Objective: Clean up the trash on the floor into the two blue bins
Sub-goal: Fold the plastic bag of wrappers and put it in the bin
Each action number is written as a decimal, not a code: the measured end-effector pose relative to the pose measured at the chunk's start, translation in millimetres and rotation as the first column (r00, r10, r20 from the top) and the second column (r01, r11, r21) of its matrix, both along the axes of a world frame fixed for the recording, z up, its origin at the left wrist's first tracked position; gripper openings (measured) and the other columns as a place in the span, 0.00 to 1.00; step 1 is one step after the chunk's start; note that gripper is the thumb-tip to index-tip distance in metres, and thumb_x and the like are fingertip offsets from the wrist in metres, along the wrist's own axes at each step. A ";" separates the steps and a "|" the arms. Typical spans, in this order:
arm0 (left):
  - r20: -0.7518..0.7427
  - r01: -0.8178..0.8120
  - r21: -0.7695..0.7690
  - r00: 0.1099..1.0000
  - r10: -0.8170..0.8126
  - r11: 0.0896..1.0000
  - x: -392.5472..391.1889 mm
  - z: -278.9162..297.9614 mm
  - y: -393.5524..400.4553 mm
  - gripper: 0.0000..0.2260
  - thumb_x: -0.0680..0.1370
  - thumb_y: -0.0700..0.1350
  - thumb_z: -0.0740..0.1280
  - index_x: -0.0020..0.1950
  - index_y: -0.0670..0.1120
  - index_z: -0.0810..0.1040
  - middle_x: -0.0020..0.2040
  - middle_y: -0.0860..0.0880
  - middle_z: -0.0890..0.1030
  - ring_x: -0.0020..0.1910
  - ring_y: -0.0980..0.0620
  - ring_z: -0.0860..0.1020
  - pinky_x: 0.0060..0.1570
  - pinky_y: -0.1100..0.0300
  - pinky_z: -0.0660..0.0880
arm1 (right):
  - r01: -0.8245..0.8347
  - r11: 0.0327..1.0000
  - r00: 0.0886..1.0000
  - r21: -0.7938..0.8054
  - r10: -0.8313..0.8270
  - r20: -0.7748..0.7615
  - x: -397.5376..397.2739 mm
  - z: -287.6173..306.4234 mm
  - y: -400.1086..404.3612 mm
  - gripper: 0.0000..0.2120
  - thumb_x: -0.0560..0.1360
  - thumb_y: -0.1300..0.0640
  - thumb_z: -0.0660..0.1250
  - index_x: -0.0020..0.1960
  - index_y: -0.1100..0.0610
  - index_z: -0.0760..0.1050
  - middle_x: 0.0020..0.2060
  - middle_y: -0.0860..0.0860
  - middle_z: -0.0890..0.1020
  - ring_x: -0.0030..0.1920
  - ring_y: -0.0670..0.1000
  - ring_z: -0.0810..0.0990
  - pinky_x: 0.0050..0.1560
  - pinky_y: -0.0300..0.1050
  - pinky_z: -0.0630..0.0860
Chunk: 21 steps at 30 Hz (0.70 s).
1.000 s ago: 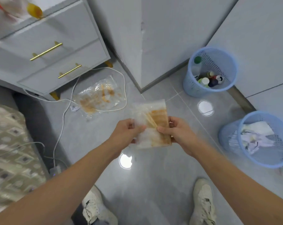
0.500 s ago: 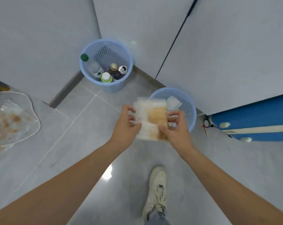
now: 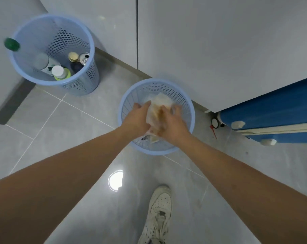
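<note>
A clear plastic bag [image 3: 158, 108] with orange-brown stains is crumpled between my two hands, directly over the mouth of the nearer blue bin [image 3: 188, 104]. My left hand [image 3: 137, 118] grips its left side and my right hand [image 3: 172, 124] grips its right side. The picture is blurred at the fingertips. White trash shows under the bag inside this bin. The second blue bin [image 3: 24, 71] stands at the upper left and holds bottles and a can, with a green-capped bottle [image 3: 11, 44] sticking over its rim.
Grey cabinet panels rise right behind both bins. A blue and white object [image 3: 272, 113] lies on the floor at the right, with a small red item [image 3: 213, 131] beside it. My white shoe [image 3: 159, 213] stands on the grey tiled floor below.
I have stepped closer to the bins. Both hands have carried the stained bag forward and down over the nearer bin and squeezed it together. The other bag on the floor has left the view.
</note>
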State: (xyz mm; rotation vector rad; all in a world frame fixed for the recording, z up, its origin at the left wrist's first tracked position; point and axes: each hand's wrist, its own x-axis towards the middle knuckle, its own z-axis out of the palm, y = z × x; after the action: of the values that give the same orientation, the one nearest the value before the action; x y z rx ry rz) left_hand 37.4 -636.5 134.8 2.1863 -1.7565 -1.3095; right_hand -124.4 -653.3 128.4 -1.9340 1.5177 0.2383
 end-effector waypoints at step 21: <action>0.521 0.381 0.251 0.721 -0.456 0.890 -28.7 -95.9 -12.9 0.46 0.78 0.50 0.69 0.82 0.48 0.38 0.83 0.45 0.45 0.77 0.40 0.59 0.70 0.48 0.68 | -0.338 0.938 0.862 -0.076 0.276 -0.425 18.2 -101.5 -6.6 0.42 0.77 0.44 0.67 0.82 0.57 0.49 0.80 0.53 0.56 0.80 0.54 0.52 0.77 0.57 0.58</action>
State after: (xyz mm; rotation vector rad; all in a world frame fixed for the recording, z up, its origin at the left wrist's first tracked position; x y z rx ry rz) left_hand 8.7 -649.4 39.0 2.5366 -2.5856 -0.8672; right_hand -106.2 -659.9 27.0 -2.3555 1.5011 0.7328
